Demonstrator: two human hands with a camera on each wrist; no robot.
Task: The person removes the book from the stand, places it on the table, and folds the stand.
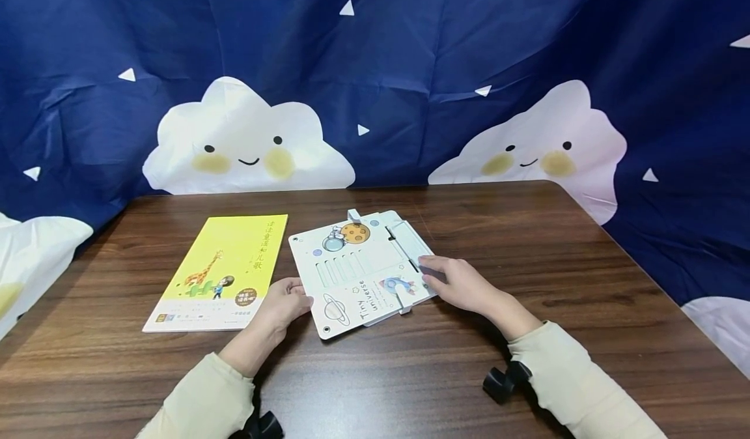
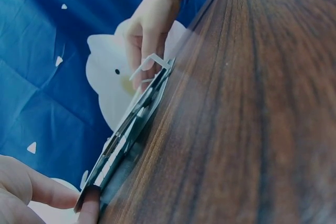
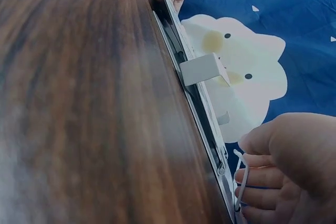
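A white book stand (image 1: pixel 351 276) with planet and astronaut prints and the words "Tiny universe" lies folded at mid-table, slightly raised on the left. My left hand (image 1: pixel 285 305) pinches its left edge, thumb above and a finger underneath, as the left wrist view shows. At the opposite side, my right hand (image 1: pixel 459 283) has thumb and fingers around the white wire support (image 3: pixel 240 179) by the stand's right edge. A white page clip (image 3: pixel 202 70) juts from the near edge, and another clip (image 1: pixel 353 215) stands on the far edge.
Left of the stand lies a yellow children's book (image 1: pixel 219 273) with a giraffe on its cover, close to my left forearm. All of it rests on a brown wooden table (image 1: pixel 398 387). Behind hangs a blue curtain (image 1: pixel 392 48) with smiling clouds.
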